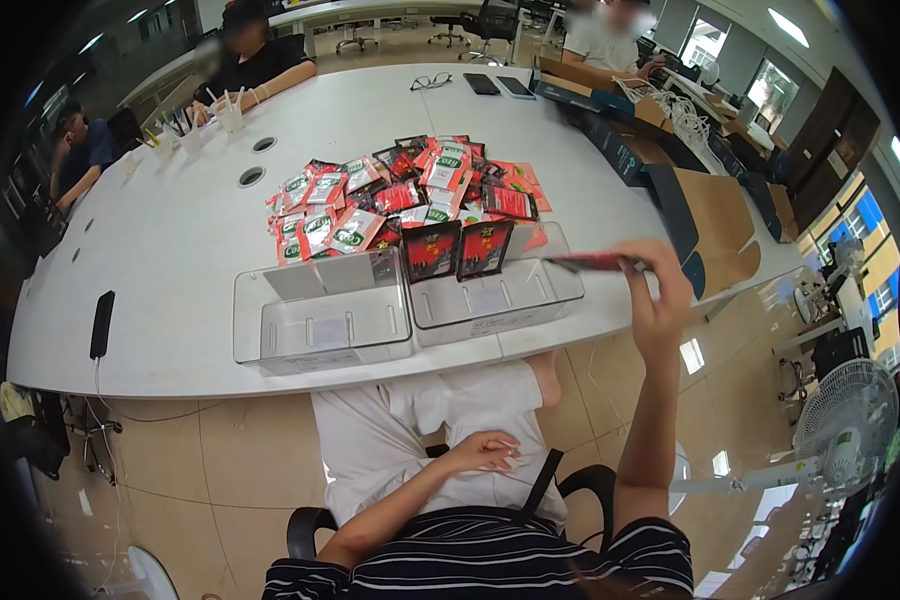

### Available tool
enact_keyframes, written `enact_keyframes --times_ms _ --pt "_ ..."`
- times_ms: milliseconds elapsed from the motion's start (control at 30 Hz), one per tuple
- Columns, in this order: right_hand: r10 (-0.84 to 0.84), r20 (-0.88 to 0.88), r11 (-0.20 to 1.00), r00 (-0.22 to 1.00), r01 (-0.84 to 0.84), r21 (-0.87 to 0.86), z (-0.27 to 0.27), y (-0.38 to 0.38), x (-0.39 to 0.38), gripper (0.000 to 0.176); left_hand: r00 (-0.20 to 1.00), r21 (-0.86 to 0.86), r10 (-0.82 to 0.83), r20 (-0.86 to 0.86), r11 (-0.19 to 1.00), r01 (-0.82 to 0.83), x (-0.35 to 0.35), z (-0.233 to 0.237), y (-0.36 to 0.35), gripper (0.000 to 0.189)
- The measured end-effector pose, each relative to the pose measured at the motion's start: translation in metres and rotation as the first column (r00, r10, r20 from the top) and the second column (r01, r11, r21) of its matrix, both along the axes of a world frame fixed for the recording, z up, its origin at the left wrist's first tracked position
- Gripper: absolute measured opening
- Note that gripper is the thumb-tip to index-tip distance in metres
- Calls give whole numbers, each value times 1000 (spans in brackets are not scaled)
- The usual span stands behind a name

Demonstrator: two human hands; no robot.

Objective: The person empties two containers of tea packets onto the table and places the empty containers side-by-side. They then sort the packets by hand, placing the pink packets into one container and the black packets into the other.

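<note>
My right hand (660, 295) is raised past the right end of the right clear plastic bin (530, 312). Its thumb and fingers pinch the edge of a flat dark-and-red sachet (595, 261), seen nearly edge-on. Two black-and-red sachets (432, 251) stand upright at the back of that bin. Beside it, the left clear bin (322, 345) has no sachets in it. Behind both bins lies a loose pile of red-and-white and black-and-red sachets (355, 230). My left hand (482, 452) rests on my lap, fingers loosely curled and holding nothing.
On the white table (170, 290) lie a black power bank or phone (101, 325), two phones (498, 86) and glasses (431, 81). Open cardboard boxes (705, 230) crowd the right side. People sit across the table near cups (228, 117). A white fan (845, 425) stands at right.
</note>
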State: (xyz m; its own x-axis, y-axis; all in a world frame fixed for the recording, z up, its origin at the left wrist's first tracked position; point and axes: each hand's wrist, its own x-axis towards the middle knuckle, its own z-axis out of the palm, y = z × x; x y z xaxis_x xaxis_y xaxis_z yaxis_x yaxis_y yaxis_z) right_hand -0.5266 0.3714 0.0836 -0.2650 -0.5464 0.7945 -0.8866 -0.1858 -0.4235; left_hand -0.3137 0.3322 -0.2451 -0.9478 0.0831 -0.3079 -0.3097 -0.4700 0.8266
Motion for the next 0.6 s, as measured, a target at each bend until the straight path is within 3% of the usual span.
enact_keyframes --times_ms 33,133,267,333,600 --pt "19 -27 999 999 -18 48 5 -10 -5 18 995 19 34 93 999 -36 3 2 2 33" --pt "92 -104 974 990 -68 218 7 -40 -18 14 977 360 166 137 910 -205 3 -26 -16 36" --pt "175 -283 903 943 -39 428 -4 -71 -39 13 966 205 200 165 951 -232 5 -17 -19 38" --pt "199 -348 878 916 -8 479 -14 -81 -46 14 966 220 197 170 948 -232 5 -18 -21 37" --pt "113 -321 842 940 81 534 -29 -94 -44 55 970 183 169 176 962 -201 3 -29 -22 36"
